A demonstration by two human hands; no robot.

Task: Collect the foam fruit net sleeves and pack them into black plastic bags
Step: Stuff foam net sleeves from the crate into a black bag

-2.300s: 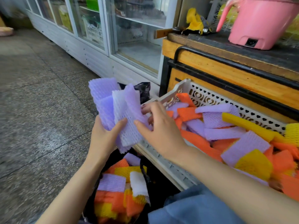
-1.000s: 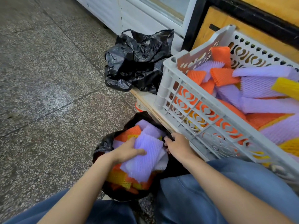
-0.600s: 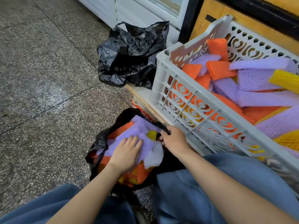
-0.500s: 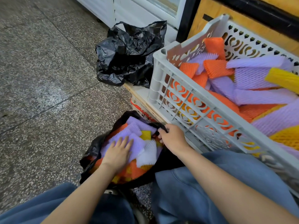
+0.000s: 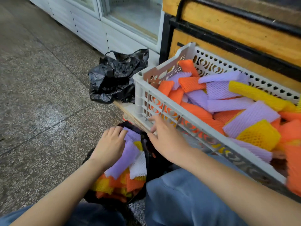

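Observation:
A black plastic bag (image 5: 150,162) stands open between my knees, filled with purple, orange, yellow and white foam net sleeves (image 5: 125,160). My left hand (image 5: 110,144) rests flat on the purple sleeves at the top of the bag, fingers slightly curled. My right hand (image 5: 164,136) hovers with fingers spread beside the bag's right rim, its fingertips at the wall of the white plastic crate (image 5: 143,95). The crate holds several more purple, orange and yellow sleeves (image 5: 228,108).
A second crumpled black bag (image 5: 114,79) lies on the floor left of the crate. The crate sits on a low wooden board (image 5: 128,110). Behind stand a glass-door fridge (image 5: 123,18) and a wooden counter (image 5: 236,31). Speckled stone floor (image 5: 40,95) spreads left.
My right hand has let go of the bag's rim and lifted toward the crate, fingers spread. My left hand has slid up over the purple sleeves. The view tilted up.

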